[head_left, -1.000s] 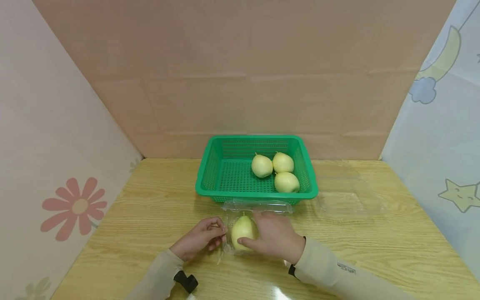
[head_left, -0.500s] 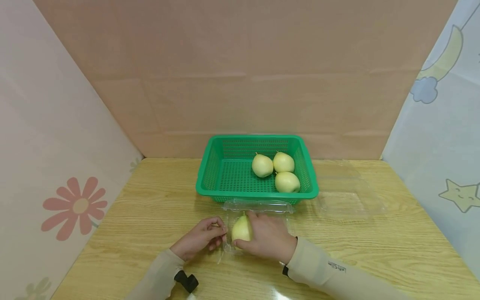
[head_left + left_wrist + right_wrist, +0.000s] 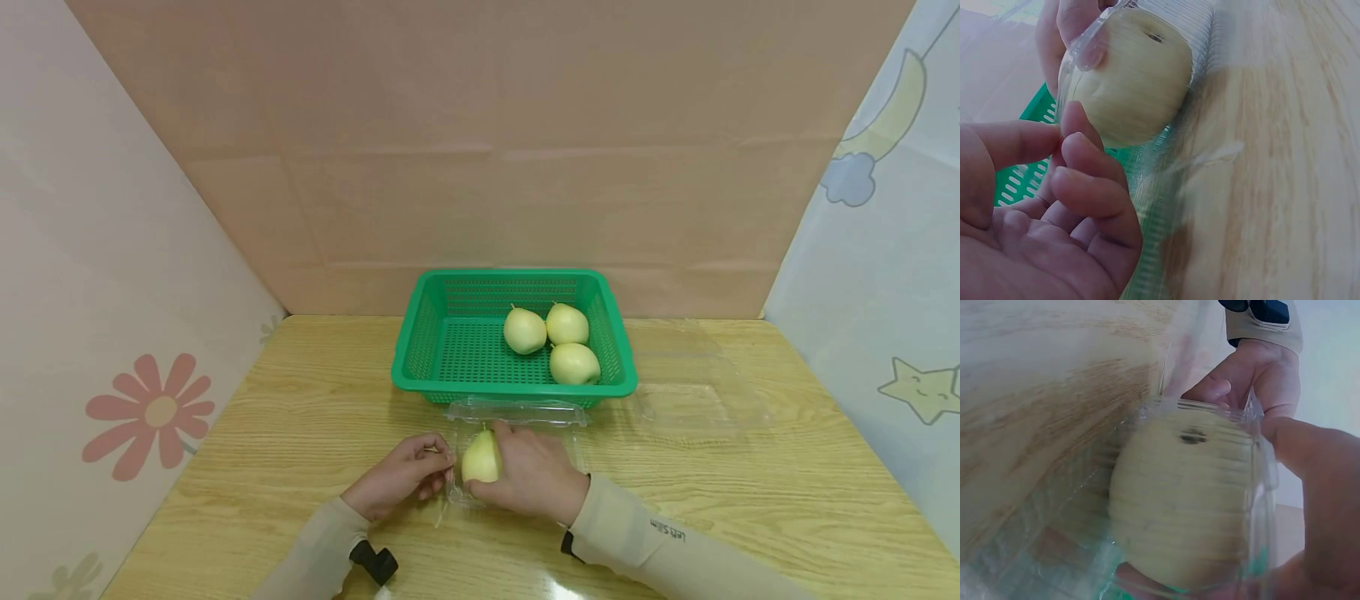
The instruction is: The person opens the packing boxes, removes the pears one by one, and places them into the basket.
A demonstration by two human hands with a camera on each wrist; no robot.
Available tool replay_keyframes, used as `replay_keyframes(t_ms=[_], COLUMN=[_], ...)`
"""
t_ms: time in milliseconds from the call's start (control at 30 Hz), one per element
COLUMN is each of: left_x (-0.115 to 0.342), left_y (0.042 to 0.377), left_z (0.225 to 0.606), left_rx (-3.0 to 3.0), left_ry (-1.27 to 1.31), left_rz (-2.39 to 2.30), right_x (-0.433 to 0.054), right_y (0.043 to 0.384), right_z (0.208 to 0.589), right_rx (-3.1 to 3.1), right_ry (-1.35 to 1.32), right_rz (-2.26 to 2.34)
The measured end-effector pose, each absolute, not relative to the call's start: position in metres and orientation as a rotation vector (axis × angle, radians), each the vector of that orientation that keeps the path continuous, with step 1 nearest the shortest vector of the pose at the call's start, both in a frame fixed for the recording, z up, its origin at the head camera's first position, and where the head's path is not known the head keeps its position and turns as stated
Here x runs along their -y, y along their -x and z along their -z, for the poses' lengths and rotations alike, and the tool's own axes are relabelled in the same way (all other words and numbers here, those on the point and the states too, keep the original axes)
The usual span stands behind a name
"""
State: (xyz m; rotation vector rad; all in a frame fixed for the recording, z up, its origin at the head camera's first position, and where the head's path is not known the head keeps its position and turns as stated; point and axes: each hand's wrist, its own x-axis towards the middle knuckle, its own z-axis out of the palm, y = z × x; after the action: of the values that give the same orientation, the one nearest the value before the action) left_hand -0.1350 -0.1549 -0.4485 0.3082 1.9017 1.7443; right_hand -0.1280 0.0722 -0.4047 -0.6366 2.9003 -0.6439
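A pale yellow-green pear (image 3: 481,457) lies in the left part of a clear plastic clamshell box (image 3: 517,412), stem pointing away from me. My right hand (image 3: 531,473) grips the pear from its right side, thumb at the near end and fingers over the far side. With thumb and fingertip my left hand (image 3: 405,475) pinches the left rim of the box. In the left wrist view the pear (image 3: 1141,78) shows its dark blossom end, and the thumb and index finger meet at the plastic edge. Ribbed clear wall covers the pear (image 3: 1179,494) in the right wrist view.
Behind the box stands a green slotted basket (image 3: 420,385) with three pears (image 3: 567,324) in its right half. Another clear plastic container (image 3: 686,400) lies on the wooden table (image 3: 315,375) at the right. Walls enclose the back and both sides.
My right hand has shifted left with the pear, which now sits slightly closer to the left wall of the box. The left hand has stayed at the rim.
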Motion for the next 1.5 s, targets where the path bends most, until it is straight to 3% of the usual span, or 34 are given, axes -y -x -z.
replay_keyframes(t_ms=[1500], left_x=[0.164], left_y=[0.13], left_z=[0.446], left_rx=[-1.9], left_ry=[-0.305], left_rz=[-1.731], right_x=[-0.148], right_y=[0.108], right_z=[0.365], right_rx=[-2.933], right_ry=[0.466], right_rz=[0.68])
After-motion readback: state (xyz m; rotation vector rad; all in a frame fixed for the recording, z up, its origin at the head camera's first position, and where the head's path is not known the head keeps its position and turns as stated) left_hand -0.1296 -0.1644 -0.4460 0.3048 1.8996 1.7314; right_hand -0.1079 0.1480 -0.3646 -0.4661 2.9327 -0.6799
